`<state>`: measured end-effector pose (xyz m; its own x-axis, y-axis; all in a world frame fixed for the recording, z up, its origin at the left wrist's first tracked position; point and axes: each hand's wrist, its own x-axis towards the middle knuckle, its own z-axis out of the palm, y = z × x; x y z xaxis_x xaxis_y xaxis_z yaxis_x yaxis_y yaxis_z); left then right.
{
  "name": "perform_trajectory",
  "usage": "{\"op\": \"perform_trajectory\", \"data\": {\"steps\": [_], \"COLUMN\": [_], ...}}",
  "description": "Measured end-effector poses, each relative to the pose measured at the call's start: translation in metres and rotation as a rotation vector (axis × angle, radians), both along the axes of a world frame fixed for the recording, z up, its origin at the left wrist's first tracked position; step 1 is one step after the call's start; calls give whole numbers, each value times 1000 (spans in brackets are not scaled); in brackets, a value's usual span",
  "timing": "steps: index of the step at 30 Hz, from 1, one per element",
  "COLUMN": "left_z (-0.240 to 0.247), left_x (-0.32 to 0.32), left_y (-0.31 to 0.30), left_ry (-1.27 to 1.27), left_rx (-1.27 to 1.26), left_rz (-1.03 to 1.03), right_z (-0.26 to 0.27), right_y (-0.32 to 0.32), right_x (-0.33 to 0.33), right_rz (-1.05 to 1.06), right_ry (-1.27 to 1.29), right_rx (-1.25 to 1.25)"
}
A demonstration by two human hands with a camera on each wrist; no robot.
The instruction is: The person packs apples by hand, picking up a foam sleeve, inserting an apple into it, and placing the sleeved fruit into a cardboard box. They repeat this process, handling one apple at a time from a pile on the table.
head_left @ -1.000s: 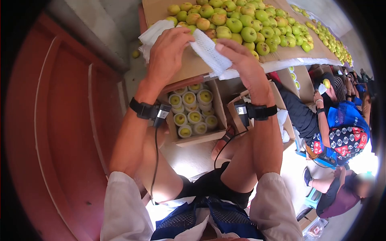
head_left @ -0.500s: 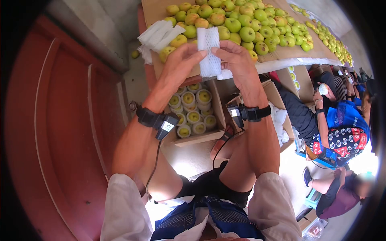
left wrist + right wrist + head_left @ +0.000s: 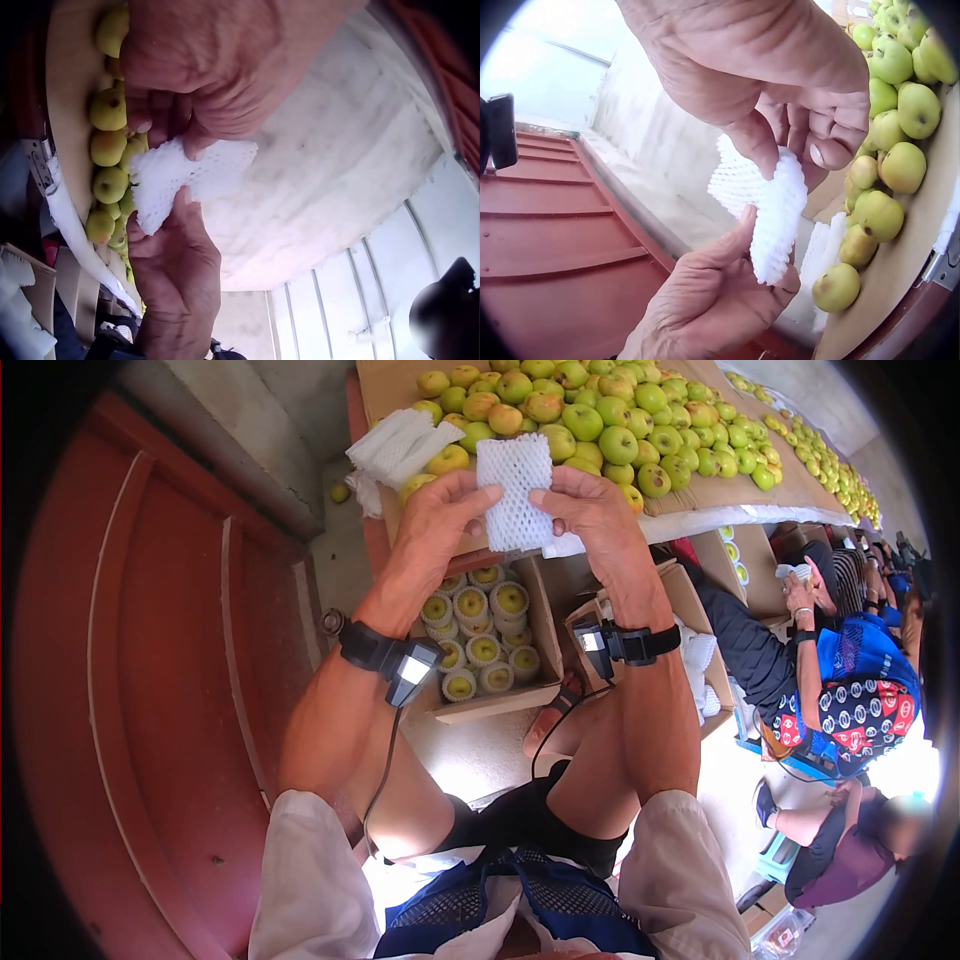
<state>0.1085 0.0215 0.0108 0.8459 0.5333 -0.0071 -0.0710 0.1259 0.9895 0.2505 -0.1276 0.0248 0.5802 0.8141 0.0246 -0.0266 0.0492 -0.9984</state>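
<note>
Along the left edge of the head view, a red panelled door (image 3: 130,690) is filling the frame, with a strip of grey concrete floor running beside it. Moving right to the upper centre, a loose stack of white foam nets (image 3: 400,445) is lying on the near corner of a cardboard-covered table (image 3: 385,385). Just right of that stack, the person's left hand (image 3: 435,520) is pinching the left edge of a single foam net sleeve (image 3: 515,490) between thumb and fingertips. It is holding the sleeve upright in the air above the table's near edge.

The right hand (image 3: 592,510) is pinching the opposite edge of the same sleeve, thumb in front and fingers curled behind. The sleeve is stretching flat between the two hands at the top centre of the frame. Both wrist views are showing it gripped between the thumbs and fingers of both hands.

Behind the hands and to their right, a pile of green and yellow fruit (image 3: 620,430) is covering the table and trailing off toward the upper right. Below the hands, an open cardboard box (image 3: 490,705) is sitting on the floor, holding fruit wrapped in foam nets. At the right edge, another person (image 3: 850,690) in blue is sitting low, holding something white.
</note>
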Motion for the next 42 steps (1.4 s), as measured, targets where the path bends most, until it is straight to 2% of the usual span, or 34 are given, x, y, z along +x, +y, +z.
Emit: {"op": "perform_trajectory", "data": {"steps": [8,14,18,21,23,24,27,37,42], "left_z": [-7,7,0,-6,1,1,2,11,17], "left_x": [-2,-2,1,2,-1,-2,-3,-10,-10], "left_y": [5,-12,-3,4,1,0,-3,-9,-19], "left_ry": [9,-29,6,57,149,115,23,-209,-214], "left_rx": [63,15,187,380,544,595,742,1121,1132], "left_rz": [7,-30,103,248,349,371,406,405,327], "right_z": [0,4,-14,-2,13,18,21,4,-1], "right_y": [-2,-2,8,2,-3,-4,-2,-2,0], "right_x": [-1,-3,-1,-10,-17,-19,-24,-19,-18], "right_rz": [16,-8,-94,-214,-61,14,44,121,54], "right_ry": [27,16,-178,-234,58,205,349,459,492], "right_rx": [13,-12,96,-4,5,9,7,113,285]}}
